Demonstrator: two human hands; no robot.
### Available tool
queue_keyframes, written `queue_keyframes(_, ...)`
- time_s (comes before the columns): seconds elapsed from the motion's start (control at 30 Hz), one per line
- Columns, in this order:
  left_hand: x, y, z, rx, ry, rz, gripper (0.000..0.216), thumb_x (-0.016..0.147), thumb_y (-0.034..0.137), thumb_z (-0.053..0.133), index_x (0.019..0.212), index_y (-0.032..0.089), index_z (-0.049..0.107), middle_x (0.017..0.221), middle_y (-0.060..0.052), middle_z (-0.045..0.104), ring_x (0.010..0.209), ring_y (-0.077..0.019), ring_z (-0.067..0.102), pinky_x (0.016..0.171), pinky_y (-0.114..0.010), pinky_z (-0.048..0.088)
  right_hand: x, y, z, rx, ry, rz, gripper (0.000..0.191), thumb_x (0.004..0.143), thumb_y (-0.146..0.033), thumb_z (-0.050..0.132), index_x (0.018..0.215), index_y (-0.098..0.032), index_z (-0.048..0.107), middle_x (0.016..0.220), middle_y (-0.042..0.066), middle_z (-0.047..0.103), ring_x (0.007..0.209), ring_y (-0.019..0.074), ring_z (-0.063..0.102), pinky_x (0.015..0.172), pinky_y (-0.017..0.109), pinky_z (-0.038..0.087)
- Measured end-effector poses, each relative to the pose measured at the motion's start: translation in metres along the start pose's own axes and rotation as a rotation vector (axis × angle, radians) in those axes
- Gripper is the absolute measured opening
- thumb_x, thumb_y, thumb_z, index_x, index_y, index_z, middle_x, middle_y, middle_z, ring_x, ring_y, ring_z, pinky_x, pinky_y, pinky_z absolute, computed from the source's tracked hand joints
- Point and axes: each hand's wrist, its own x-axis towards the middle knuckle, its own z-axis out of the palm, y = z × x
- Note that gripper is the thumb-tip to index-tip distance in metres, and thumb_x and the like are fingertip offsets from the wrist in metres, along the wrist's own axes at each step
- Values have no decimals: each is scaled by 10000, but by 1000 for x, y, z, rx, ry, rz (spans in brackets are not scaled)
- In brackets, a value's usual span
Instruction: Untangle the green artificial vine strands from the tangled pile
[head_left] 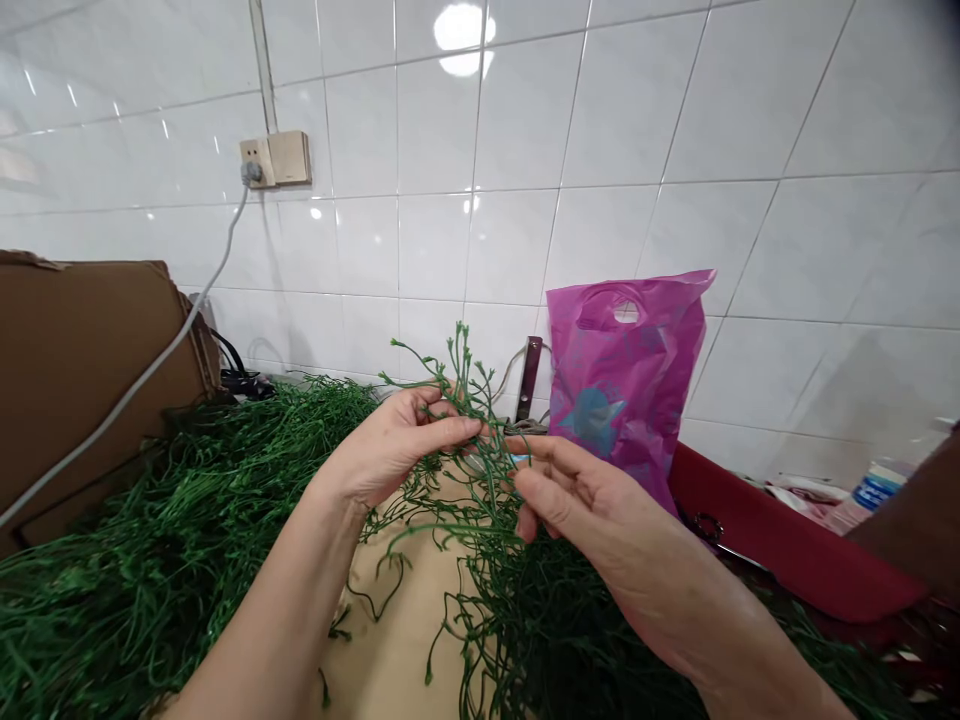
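Note:
Between my two hands is a bunch of thin green artificial plant stems (466,385) with small buds at the tips, held upright above the table. My left hand (420,430) pinches the bunch, thumb and fingers closed round its upper part. On the other side, my right hand (566,490) has its thumb and fingertips closed on stems lower down. Below my right hand lies a dark tangled heap of the same stems (570,620). A larger pile of green stems (247,480) spreads out to the left of my left forearm.
A brown cardboard box (90,350) stands at the left, with a grey cable (187,320) running past it from a wall socket (259,165). A purple plastic bag (622,370) leans on the tiled wall. Right of it is a red bin (795,540). Loose stem pieces lie on the tan tabletop (401,640).

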Motion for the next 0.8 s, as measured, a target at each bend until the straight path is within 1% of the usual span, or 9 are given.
queue_keyframes(0.07, -1, 0, 3, 33, -57, 9, 271, 687, 275, 851, 789, 137, 641, 693, 8, 689, 665, -100, 620, 706, -230, 464, 2, 1, 5, 40, -62, -11, 290, 843, -389, 664, 1063, -206, 621, 759, -23, 624, 697, 119, 562, 663, 239, 464)
queue_keyframes(0.13, -2, 1, 3, 40, -77, 20, 265, 701, 291, 845, 807, 136, 658, 728, -3, 704, 687, -103, 628, 718, -228, 470, 4, 3, 6, 20, -25, -55, 169, 851, -355, 636, 904, -197, 611, 716, -34, 576, 645, 103, 515, 611, 219, 446)
queue_keyframes(0.2, -2, 3, -1, 46, -78, 16, 270, 709, 312, 840, 822, 130, 675, 747, -11, 701, 698, -105, 630, 720, -226, 473, 4, 3, 3, -37, 38, -83, 194, 874, -384, 600, 822, -199, 574, 693, -37, 541, 632, 102, 486, 585, 211, 439)
queue_keyframes(0.33, -6, 11, -9, 184, -101, -25, 307, 782, 424, 770, 884, 153, 665, 873, -33, 698, 807, -151, 672, 751, -250, 496, 2, -1, -5, -58, 84, -69, 263, 878, -471, 579, 856, -209, 561, 737, -26, 556, 693, 127, 531, 622, 229, 493)
queue_keyframes(0.43, -12, 17, -7, 423, -180, -103, 411, 857, 566, 628, 934, 164, 664, 972, -68, 701, 926, -212, 684, 816, -307, 513, 2, 0, -4, -63, 152, -114, 238, 881, -449, 576, 917, -214, 579, 720, -31, 595, 668, 125, 565, 629, 231, 508)
queue_keyframes(0.5, -15, 18, -1, 491, -272, -149, 466, 848, 607, 608, 950, 158, 677, 974, -83, 709, 945, -229, 675, 834, -327, 517, 2, 2, 1, -88, 201, -169, 196, 885, -404, 572, 951, -221, 592, 750, -24, 651, 680, 125, 601, 642, 228, 517)
queue_keyframes(0.63, -16, 10, 12, 358, -526, -239, 391, 750, 520, 764, 877, 161, 676, 819, -43, 713, 777, -176, 669, 758, -294, 535, 1, 1, 6, -247, 244, -258, 151, 888, -341, 547, 932, -235, 645, 838, -11, 708, 745, 143, 659, 656, 233, 530)
queue_keyframes(0.73, -13, 6, 8, 331, -552, -265, 350, 826, 502, 698, 824, 152, 687, 709, -18, 686, 622, -118, 626, 654, -244, 525, -2, -7, -3, -434, 210, -299, 198, 907, -316, 504, 907, -238, 686, 790, -15, 714, 668, 137, 642, 597, 229, 511)
queue_keyframes(0.8, -11, 4, 3, 285, -520, -239, 363, 875, 505, 641, 884, 148, 709, 808, -49, 725, 672, -125, 661, 688, -249, 541, -6, -13, -10, -530, 199, -313, 225, 910, -301, 495, 970, -248, 705, 792, -16, 729, 662, 142, 647, 578, 230, 506)
